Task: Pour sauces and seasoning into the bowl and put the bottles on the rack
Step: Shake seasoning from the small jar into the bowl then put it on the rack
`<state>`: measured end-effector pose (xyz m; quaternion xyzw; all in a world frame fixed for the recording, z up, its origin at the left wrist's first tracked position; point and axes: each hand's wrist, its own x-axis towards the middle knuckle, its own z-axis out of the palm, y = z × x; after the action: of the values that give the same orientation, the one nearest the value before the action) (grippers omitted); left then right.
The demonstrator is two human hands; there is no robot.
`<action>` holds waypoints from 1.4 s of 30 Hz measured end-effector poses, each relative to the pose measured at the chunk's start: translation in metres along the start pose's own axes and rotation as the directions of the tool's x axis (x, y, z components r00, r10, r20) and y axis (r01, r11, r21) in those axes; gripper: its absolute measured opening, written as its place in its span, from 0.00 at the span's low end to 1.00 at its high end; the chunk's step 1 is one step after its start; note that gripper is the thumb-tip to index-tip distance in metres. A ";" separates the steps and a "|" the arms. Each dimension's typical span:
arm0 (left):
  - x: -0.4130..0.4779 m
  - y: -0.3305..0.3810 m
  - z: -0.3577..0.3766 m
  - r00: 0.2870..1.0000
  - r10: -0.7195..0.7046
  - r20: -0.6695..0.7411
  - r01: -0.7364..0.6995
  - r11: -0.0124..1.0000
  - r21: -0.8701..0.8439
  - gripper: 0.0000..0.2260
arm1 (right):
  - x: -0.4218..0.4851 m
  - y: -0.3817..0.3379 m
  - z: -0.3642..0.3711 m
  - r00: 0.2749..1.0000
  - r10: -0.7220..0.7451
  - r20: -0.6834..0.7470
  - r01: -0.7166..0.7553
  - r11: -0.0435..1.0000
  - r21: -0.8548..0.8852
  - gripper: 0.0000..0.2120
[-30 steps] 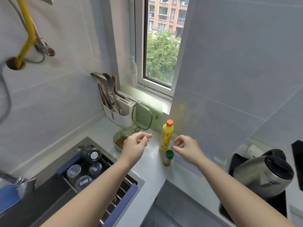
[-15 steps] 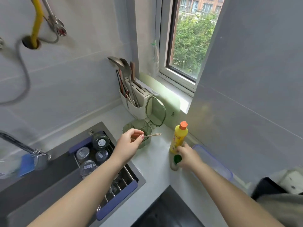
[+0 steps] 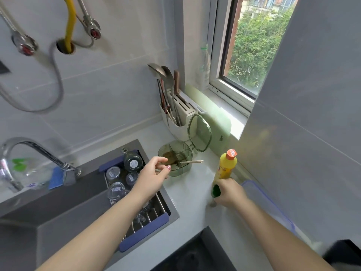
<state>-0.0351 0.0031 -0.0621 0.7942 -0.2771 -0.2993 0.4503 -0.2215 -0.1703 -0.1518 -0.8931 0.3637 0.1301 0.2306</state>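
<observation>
My right hand point(image 3: 230, 192) grips a small green-capped seasoning bottle point(image 3: 216, 191) standing on the white counter. Just behind it stands a yellow bottle point(image 3: 225, 166) with an orange cap. My left hand point(image 3: 154, 178) holds a pair of thin wooden chopsticks point(image 3: 192, 162) pointing over a green transparent bowl point(image 3: 175, 158) with brown sauce inside and its lid point(image 3: 200, 133) flipped up. A metal rack point(image 3: 144, 216) with blue ends spans the sink and carries several jars point(image 3: 125, 173).
A white utensil holder point(image 3: 175, 118) with ladles stands behind the bowl. A chrome tap point(image 3: 39, 153) arcs over the grey sink point(image 3: 58, 202) at left. A clear blue-rimmed box point(image 3: 267, 202) lies right of my right hand. A plastic bottle point(image 3: 204, 69) stands on the windowsill.
My right hand came down and closed on the green-capped bottle. My left hand now holds chopsticks over the bowl. The view has swung left toward the sink.
</observation>
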 end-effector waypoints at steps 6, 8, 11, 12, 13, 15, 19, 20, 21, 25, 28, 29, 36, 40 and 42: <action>-0.007 0.015 -0.002 0.997 0.066 0.041 -0.069 0.995 0.073 0.08 | -0.021 -0.042 -0.058 0.974 -0.095 -0.204 0.163 0.921 0.353 0.20; -0.011 0.024 -0.003 0.995 0.079 0.056 -0.083 0.995 0.060 0.08 | -0.030 -0.057 -0.078 0.959 -0.119 -0.259 0.222 0.883 0.415 0.23; -0.016 0.039 -0.005 0.994 0.006 0.113 -0.002 0.999 -0.037 0.11 | -0.045 -0.076 -0.105 0.934 -0.123 -0.335 0.288 0.813 0.506 0.25; -0.019 0.045 -0.005 0.988 -0.047 0.151 0.062 0.993 -0.101 0.13 | -0.051 -0.082 -0.111 0.927 -0.117 -0.357 0.308 0.780 0.544 0.23; -0.021 0.051 -0.005 0.974 -0.111 0.197 0.148 0.971 -0.187 0.15 | -0.057 -0.088 -0.117 0.919 -0.109 -0.380 0.329 0.743 0.583 0.22; -0.024 0.062 -0.005 0.924 -0.209 0.321 0.331 0.857 -0.395 0.19 | -0.070 -0.097 -0.126 0.891 -0.098 -0.443 0.380 0.695 0.610 0.19; -0.026 0.075 -0.005 0.839 -0.287 0.462 0.528 0.634 -0.565 0.18 | -0.089 -0.107 -0.133 0.788 -0.176 -0.590 0.487 0.764 0.423 0.12; -0.025 0.077 -0.006 0.822 -0.292 0.488 0.553 0.612 -0.566 0.17 | -0.093 -0.108 -0.134 0.742 -0.226 -0.631 0.524 0.782 0.336 0.14; -0.025 0.079 -0.006 0.800 -0.284 0.529 0.580 0.593 -0.558 0.17 | -0.096 -0.108 -0.136 0.674 -0.296 -0.677 0.563 0.799 0.212 0.16; -0.030 0.089 -0.009 0.651 -0.244 0.718 0.649 0.669 -0.362 0.17 | -0.103 -0.109 -0.147 0.307 -0.684 -0.662 0.596 0.680 -0.427 0.20; -0.034 0.092 -0.010 0.596 -0.290 0.749 0.622 0.757 -0.201 0.18 | -0.106 -0.115 -0.152 0.186 -0.772 -0.608 0.605 0.578 -0.548 0.18; -0.034 0.091 -0.009 0.598 -0.299 0.744 0.623 0.758 -0.196 0.17 | -0.107 -0.116 -0.151 0.193 -0.762 -0.618 0.597 0.591 -0.543 0.19; -0.038 0.091 0.002 0.912 -0.195 0.361 0.367 0.781 -0.505 0.08 | -0.107 -0.118 -0.138 0.411 -0.431 -0.803 0.436 0.867 -0.242 0.17; -0.049 0.091 0.006 0.999 0.046 -0.013 -0.046 0.866 -0.498 0.14 | -0.099 -0.117 -0.128 0.595 -0.169 -0.785 0.428 0.894 0.131 0.20; -0.054 0.090 0.007 0.977 0.184 -0.107 -0.212 0.868 -0.449 0.15 | -0.099 -0.119 -0.125 0.641 -0.065 -0.764 0.422 0.862 0.281 0.20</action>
<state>-0.0910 -0.0021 0.0261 0.6417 -0.2647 -0.2841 0.6614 -0.1980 -0.1005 0.0332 -0.8352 0.3166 -0.3563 0.2743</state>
